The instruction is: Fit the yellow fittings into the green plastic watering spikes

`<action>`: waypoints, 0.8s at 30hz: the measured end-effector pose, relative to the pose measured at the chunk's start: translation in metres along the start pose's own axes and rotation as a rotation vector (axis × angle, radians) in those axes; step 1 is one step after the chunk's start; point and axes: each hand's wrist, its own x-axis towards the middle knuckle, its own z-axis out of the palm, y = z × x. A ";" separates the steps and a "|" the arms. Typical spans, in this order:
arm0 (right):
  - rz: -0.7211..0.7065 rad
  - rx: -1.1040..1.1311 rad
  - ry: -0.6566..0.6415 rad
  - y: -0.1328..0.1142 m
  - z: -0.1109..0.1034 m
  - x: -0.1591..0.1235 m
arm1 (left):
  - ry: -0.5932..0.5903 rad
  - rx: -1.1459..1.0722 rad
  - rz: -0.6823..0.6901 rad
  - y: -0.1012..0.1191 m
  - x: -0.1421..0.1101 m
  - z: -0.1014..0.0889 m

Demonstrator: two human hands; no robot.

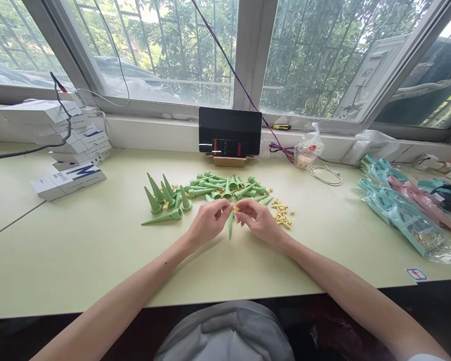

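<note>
Over the middle of the table, my left hand (209,218) is closed in a pinch on a slim green plastic spike (230,226), whose pointed tip hangs downward. Facing it, my right hand (260,220) pinches a small yellow plastic piece (236,209); the two hands nearly meet there, and fingers partly hide both parts. Behind them lies a heap of green spikes (227,186) with hollow collars. Several more spikes (156,196) stand upright to the left, and one spike (161,217) lies on its side. Beside my right hand is a pile of small yellow pieces (281,214).
A phone (229,148) leans against a dark screen (235,125) by the window. White boxes (78,135) are stacked at left. At right are a white cable (326,175), a plastic bag (308,148) and bagged teal and pink items (402,210).
</note>
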 end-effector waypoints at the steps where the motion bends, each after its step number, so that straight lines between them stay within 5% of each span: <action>1: -0.002 0.004 0.004 0.001 0.000 0.000 | 0.000 -0.002 0.000 0.000 0.000 0.000; 24: 0.039 0.023 0.074 0.005 -0.001 0.002 | -0.006 -0.009 -0.034 -0.002 0.000 0.001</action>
